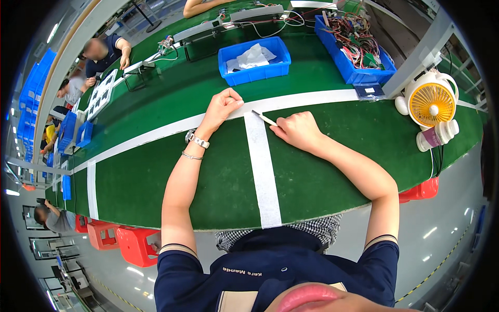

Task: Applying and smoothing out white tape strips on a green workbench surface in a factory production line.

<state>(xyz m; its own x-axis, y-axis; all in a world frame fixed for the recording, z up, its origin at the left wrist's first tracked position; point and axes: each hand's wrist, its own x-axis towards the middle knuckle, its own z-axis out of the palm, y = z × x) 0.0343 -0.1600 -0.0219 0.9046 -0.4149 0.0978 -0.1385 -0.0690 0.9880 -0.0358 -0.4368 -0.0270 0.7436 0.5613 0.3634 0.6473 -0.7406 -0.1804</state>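
My right hand (300,130) pinches a thin white stick (264,118) over the counter's (156,177) white tape (262,166); left hand (222,106) rests curled, empty. Keep the tip flat.

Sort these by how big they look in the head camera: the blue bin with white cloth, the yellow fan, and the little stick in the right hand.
1. blue bin with white cloth, though it sits farther away
2. yellow fan
3. little stick, pinched in the right hand

Both bare arms reach forward. The left hand (222,106) is curled in a loose fist. The right hand (299,130) pinches its fingers together.
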